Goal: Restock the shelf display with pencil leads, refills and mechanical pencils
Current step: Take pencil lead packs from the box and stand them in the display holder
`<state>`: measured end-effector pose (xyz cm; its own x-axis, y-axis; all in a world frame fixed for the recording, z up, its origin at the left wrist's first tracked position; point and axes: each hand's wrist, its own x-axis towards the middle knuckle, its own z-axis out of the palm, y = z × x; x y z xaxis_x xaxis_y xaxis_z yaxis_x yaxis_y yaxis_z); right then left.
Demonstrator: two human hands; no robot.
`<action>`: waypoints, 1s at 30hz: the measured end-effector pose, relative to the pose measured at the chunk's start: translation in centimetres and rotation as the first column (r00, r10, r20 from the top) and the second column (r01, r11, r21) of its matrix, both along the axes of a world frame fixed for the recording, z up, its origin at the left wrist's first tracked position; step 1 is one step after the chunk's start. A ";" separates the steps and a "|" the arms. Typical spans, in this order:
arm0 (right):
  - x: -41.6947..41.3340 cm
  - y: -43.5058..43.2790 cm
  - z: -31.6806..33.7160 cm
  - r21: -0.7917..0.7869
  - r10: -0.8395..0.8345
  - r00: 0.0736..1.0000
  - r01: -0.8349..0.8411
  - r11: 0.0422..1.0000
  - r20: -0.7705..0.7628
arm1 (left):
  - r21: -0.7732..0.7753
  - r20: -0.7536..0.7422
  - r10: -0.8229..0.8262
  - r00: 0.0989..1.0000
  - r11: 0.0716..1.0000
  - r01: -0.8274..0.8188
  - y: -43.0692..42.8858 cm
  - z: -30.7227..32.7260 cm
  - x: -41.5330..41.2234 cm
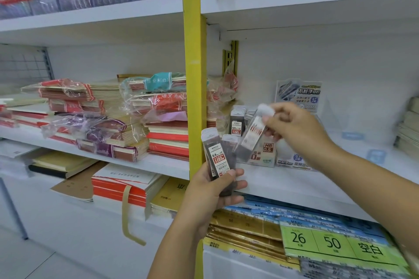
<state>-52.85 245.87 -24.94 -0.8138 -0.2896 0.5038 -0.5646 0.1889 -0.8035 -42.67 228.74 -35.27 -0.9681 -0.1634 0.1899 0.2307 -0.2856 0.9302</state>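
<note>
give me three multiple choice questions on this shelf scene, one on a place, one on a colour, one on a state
1. Where does the lead box stand?
A) left of the post
B) right of the post
C) on the floor

2. What colour is the post?
A) red
B) yellow
C) blue

3. What is the right hand doing?
A) hanging empty
B) pressing flat on the shelf
C) pinching one pack

Answers:
1 B, the box sits on the white shelf to the right of the post.
2 B, the post is plainly yellow.
3 C, it pinches a tilted pack above the box, while the left hand holds more packs.
</note>
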 end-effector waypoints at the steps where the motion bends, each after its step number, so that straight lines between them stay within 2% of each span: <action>1: -0.5 0.3 0.7 -0.028 -0.058 0.995 0.056 0.998 -0.077 | 0.002 0.003 0.016 1.000 1.000 -0.016 -0.2 -0.1 -0.1; 3: -1.3 0.6 1.9 -0.007 -0.119 0.962 0.121 0.993 -0.247 | 0.002 0.009 0.042 0.999 0.999 -0.042 -0.4 -0.2 -0.2; 6: -2.2 0.3 2.4 0.163 -0.109 0.893 0.198 0.967 -0.437 | -0.002 0.007 0.057 0.998 0.998 -0.057 -0.7 -0.3 -0.3; 8: -2.8 -0.2 2.1 0.272 -0.085 0.856 0.254 0.928 -0.510 | -0.010 0.006 0.060 0.998 0.998 -0.060 -0.8 -0.3 -0.4; 16: -5.6 -1.7 1.5 0.479 -0.138 0.830 0.438 0.761 -0.540 | -0.025 0.018 0.058 0.998 0.998 -0.057 -0.5 -0.3 -0.6; 19: -6.2 -1.9 1.1 0.502 -0.144 0.746 0.565 0.655 -0.651 | -0.030 0.017 0.063 0.998 0.998 -0.062 -0.6 -0.3 -0.6; 22: -6.5 -1.9 0.6 0.453 -0.165 0.711 0.591 0.667 -0.684 | -0.028 0.010 0.063 0.998 0.998 -0.063 -0.7 -0.3 -0.5; 27: -7.0 -1.7 0.3 0.422 -0.208 0.741 0.564 0.710 -0.639 | -0.030 0.014 0.061 0.998 0.998 -0.060 -0.7 -0.3 -0.6; 30: -6.8 -1.5 0.3 0.446 -0.207 0.744 0.572 0.689 -0.635 | -0.036 0.015 0.059 0.998 0.998 -0.058 -0.7 -0.3 -0.5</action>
<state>-59.61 244.34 -24.63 -0.5975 -0.3808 0.7057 -0.5893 0.8054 -0.0643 -43.20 228.03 -35.54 -0.9600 -0.2133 0.1813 0.2311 -0.2385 0.9433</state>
